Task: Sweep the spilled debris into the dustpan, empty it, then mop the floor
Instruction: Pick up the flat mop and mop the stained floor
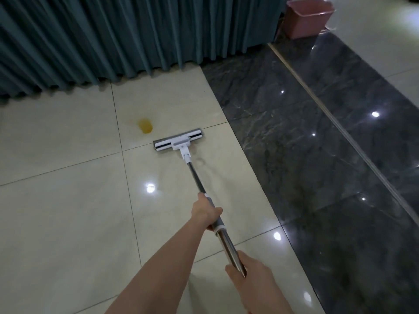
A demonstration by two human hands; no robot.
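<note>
Glossy cream floor tiles [68, 211] fill the near ground and reflect the ceiling lights. Nearest the person, the right hand [247, 268] is curled round the bare steel of the mop handle [197, 177]. Further toward the mop head [179, 141], the left hand [205, 210] clamps the grey grip sleeve. The mop head lies flat on the tiles, astride a grout line. Just beyond it and to its left sits a yellow stain [145, 126], not yet touched by the pad. No dustpan or debris shows, so mopping seems to be the step in hand. A push straight ahead would likely miss the stain, and a hard one could smear it or run the head into the curtain [113, 37] hem beyond. Right of the mop head a dark marble strip [294, 132] offers open room, and a pink bin [307, 18] stands far beyond, at the curtain's end.
</note>
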